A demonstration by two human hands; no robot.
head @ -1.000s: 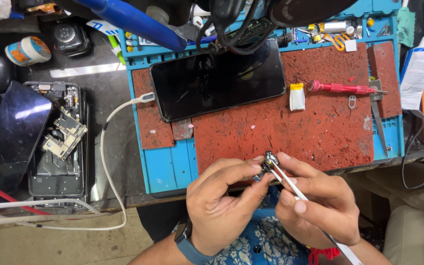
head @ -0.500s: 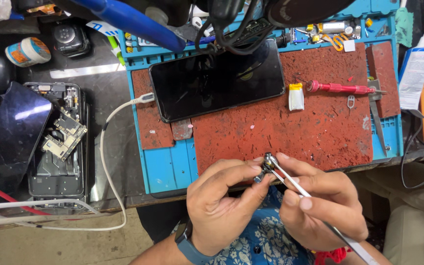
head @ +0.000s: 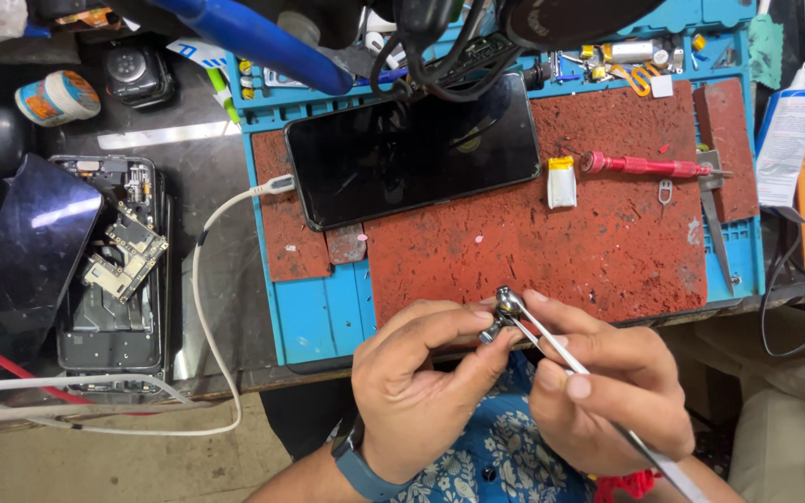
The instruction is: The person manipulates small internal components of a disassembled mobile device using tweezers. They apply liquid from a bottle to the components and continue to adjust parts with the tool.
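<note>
My left hand (head: 416,391) pinches a small round metal part (head: 503,305) between thumb and fingertips, just over the near edge of the red work mat (head: 552,251). My right hand (head: 607,391) grips silver tweezers (head: 589,377) whose tips meet that metal part. Both hands hover in front of my blue patterned shirt. A black phone (head: 412,149) lies screen up at the back of the mat, with a white cable (head: 211,279) plugged into its left end.
A red screwdriver (head: 649,168), a small white battery-like piece (head: 562,182) and a metal blade (head: 715,228) lie on the mat's right side. An opened phone with loose circuit boards (head: 114,265) and a dark screen panel (head: 25,242) rest at left. A tape roll (head: 58,98) sits far left.
Almost nothing has moved. The tweezers in my right hand shifted very slightly against the metal part; my left hand keeps the same pinch.
</note>
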